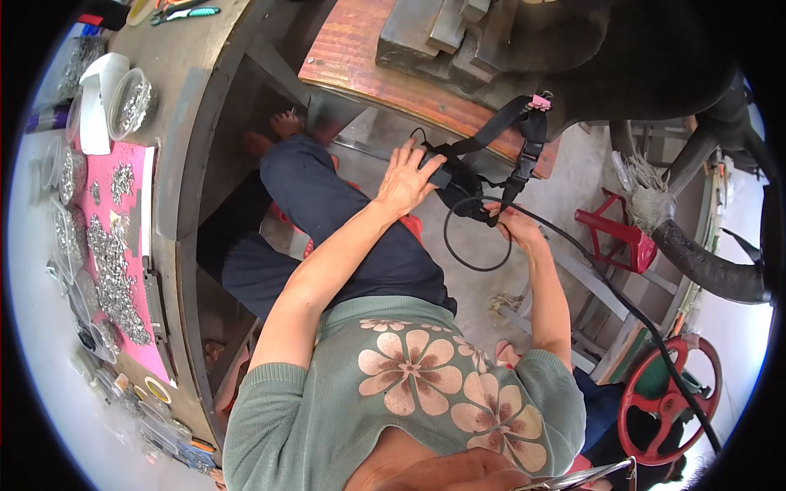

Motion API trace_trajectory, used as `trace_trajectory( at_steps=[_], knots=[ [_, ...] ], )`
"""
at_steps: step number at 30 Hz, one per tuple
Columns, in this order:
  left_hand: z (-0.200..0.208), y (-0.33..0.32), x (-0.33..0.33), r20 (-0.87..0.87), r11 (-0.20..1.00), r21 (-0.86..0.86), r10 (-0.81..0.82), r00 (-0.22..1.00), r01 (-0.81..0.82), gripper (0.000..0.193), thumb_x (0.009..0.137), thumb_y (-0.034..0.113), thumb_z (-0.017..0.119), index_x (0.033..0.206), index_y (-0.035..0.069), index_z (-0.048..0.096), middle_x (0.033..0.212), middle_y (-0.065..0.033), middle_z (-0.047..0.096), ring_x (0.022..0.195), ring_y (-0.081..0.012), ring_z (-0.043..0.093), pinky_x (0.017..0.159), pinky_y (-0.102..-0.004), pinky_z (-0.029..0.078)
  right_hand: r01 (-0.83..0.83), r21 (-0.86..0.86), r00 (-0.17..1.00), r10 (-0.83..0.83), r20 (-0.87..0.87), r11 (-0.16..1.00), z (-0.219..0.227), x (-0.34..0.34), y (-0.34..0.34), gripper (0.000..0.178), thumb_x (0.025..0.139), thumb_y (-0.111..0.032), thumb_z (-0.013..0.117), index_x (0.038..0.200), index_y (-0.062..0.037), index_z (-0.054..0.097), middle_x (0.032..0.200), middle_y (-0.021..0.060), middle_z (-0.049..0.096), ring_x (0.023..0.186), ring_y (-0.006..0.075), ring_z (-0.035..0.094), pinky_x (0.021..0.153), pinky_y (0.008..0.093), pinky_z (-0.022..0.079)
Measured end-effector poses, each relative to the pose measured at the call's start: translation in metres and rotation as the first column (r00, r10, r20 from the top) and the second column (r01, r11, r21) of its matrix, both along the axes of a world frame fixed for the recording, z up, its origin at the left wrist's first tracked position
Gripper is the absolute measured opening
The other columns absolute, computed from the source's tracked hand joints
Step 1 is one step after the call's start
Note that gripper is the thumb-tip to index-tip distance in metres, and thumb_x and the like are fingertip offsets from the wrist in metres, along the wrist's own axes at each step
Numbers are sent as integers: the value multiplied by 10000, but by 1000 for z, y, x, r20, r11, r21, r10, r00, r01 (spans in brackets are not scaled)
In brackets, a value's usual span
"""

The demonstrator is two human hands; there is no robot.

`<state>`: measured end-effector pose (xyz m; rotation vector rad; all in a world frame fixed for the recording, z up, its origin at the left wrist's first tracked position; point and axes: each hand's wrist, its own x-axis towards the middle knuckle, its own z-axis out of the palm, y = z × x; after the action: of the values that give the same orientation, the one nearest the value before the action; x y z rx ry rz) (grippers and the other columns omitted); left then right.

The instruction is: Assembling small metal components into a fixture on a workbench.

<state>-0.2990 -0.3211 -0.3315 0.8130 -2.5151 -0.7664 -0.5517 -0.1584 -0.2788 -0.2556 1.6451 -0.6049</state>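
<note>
My left hand (407, 178) lies over a small black box-shaped device (440, 173), fingers bent around its near side. It sits beside a black fabric pouch (465, 195) with straps. My right hand (517, 224) is closed at the pouch's lower right edge, its fingertips partly hidden by the pouch and cable. A black strap (494, 127) with a side-release buckle (526, 165) rises from the pouch across the wooden tabletop's edge. A thin black cable (447, 245) makes a loop below the pouch, and a thicker cable (610, 286) runs off to the lower right.
A wooden tabletop (360, 61) carries a heavy dark machine (573, 65) ahead. On the left workbench (184, 106), small silver metal parts (115, 262) lie on a pink sheet (151, 352), near clear tubs (133, 105) and pliers (187, 14). At right are a red handwheel (667, 401) and a red metal frame (626, 237).
</note>
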Motion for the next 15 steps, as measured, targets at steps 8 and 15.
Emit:
trace_trajectory(
  at_steps=[8, 15],
  knots=[
    [-3, 6, -2, 97, 995, 96, 3, 995, -12, 732, 775, 188, 821, 1433, 241, 505, 1386, -145, 504, 1304, -439, 467, 1083, -584, 380, 115, -81, 990, -108, 87, 990, 4, 18, 25, 143, 1000, -117, 570, 1109, -71, 650, 590, -68, 399, 440, 53, 344, 405, 270, 256],
    [-7, 5, -14, 7, 889, 455, 44, 999, -42, 831, 765, 87, 821, 1469, 179, 389, 1359, -220, 469, 1217, -490, 535, 999, -506, 500, 115, -284, 992, -125, -18, 952, -7, 34, 38, 135, 979, -58, 595, 1070, -17, 686, 792, 41, 658, 572, 71, 541, 482, 228, 394]
  ],
)
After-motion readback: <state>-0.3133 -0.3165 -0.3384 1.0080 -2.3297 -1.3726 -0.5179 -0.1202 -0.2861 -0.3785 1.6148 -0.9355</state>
